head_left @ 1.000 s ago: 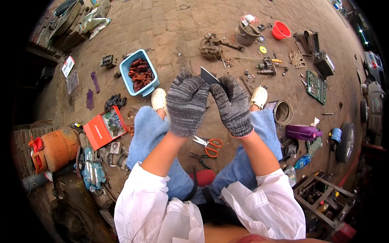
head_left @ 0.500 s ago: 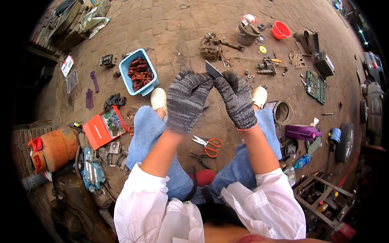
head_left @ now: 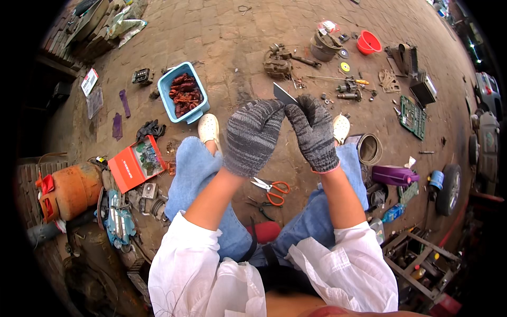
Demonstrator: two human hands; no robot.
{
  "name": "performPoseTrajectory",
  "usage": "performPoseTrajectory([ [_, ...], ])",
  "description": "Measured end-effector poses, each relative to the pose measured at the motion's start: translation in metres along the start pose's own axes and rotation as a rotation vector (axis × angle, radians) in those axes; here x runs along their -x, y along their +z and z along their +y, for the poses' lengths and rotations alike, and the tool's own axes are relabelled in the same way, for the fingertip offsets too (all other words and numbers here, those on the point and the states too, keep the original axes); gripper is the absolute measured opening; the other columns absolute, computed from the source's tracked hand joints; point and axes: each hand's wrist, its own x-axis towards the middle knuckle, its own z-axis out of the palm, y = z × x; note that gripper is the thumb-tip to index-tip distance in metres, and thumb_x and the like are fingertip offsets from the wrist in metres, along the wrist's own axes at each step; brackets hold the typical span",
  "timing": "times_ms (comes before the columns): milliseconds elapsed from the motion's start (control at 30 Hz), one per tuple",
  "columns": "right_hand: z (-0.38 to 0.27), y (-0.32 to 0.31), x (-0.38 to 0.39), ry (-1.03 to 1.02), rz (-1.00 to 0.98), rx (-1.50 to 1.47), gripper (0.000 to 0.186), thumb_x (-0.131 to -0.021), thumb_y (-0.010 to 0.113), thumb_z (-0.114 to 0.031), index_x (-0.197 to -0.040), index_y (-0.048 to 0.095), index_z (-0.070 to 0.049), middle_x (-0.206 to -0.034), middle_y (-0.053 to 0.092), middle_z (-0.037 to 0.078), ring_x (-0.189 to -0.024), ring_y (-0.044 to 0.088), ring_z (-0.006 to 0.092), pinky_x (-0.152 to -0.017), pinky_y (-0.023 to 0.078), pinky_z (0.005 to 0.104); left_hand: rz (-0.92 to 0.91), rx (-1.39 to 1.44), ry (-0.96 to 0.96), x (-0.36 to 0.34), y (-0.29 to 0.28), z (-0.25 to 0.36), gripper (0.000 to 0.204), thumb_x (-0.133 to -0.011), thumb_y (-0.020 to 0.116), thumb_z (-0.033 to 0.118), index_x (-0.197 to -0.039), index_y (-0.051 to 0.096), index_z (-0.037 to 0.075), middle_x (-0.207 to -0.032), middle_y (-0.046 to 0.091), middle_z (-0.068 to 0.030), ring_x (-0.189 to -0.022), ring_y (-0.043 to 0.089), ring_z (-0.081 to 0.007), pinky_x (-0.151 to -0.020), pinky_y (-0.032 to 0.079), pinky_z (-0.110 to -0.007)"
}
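Head view: left hand (head_left: 254,138) and right hand (head_left: 315,136), pinching a dark plate (head_left: 284,94), have edged rightward, its handling apparently continuing.

1 head-worn fisheye, facing down; dark rim hard to read.

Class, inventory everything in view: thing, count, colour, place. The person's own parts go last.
Thin flat straight-edged piece: 1, dark grey, upper centre
Steel scissors with looped handles: 1, silver and orange, lower centre
Rectangular plastic tub: 1, light blue, upper left
Lumpy pieces: uncounted, reddish brown, inside the tub
Open cardboard box: 1, red-orange, left
Metal gas cylinder: 1, orange, far left
Round plastic bowl: 1, red, upper right
Open tool case: 1, green, right
Plastic jug: 1, purple, right
Small metal parts: too many to count, mostly grey, upper right
Clog shoes: 2, cream, centre
Left hand: 1, striped grey glove, centre
Right hand: 1, striped grey glove, right of centre
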Motion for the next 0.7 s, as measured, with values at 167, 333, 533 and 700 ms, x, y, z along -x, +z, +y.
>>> performPoseTrajectory([
  [167, 0.001, 0.003, 0.003, 0.076, -0.017, -0.195, 0.017, -0.084, 0.058, -0.015, -0.094, 0.058, -0.001, -0.08, 0.06, 0.005, -0.074, 0.055, 0.0134, -0.066, 0.044, 0.0259, -0.052, -0.117, 0.105, 0.006, 0.006, 0.001, 0.018, -0.073, 0.06, 0.008, -0.091, 0.062, 0.004, -0.078, 0.061, -0.0105, -0.072, 0.059, -0.0252, -0.064, 0.045, -0.034],
  [333, 0.063, -0.026, -0.03, 0.085, 0.18, -0.566, 0.013, -0.086, 0.056, -0.023, -0.089, 0.056, -0.01, -0.07, 0.052, -0.002, -0.057, 0.045, 0.006, -0.048, 0.034, 0.0205, -0.337, -0.159, 0.385, 0.041, 0.034, 0.026, 0.024, -0.076, 0.05, 0.012, -0.097, 0.06, 0.01, -0.07, 0.056, -0.0071, -0.065, 0.055, -0.022, -0.056, 0.043, -0.036],
  [533, 0.029, -0.051, -0.03, 0.172, 0.29, -0.685, 0.015, -0.086, 0.055, -0.027, -0.08, 0.052, -0.014, -0.06, 0.039, -0.006, -0.047, 0.032, 0.004, -0.041, 0.025, 0.0196, -0.11, 0.392, -0.226, 0.003, -0.004, 0.02, 0.017, -0.08, 0.057, 0.004, -0.095, 0.063, -0.001, -0.092, 0.065, -0.0102, -0.086, 0.061, -0.0148, -0.078, 0.047, -0.026],
  [700, 0.021, -0.046, -0.02, 0.141, 0.302, -0.683, 0.016, -0.086, 0.057, -0.026, -0.079, 0.054, -0.012, -0.06, 0.043, -0.005, -0.048, 0.036, 0.004, -0.042, 0.028, 0.0185, -0.047, 0.391, -0.223, 0.001, -0.008, 0.021, 0.018, -0.078, 0.058, 0.004, -0.095, 0.064, 0.001, -0.089, 0.065, -0.0097, -0.079, 0.061, -0.017, -0.073, 0.047, -0.028],
])
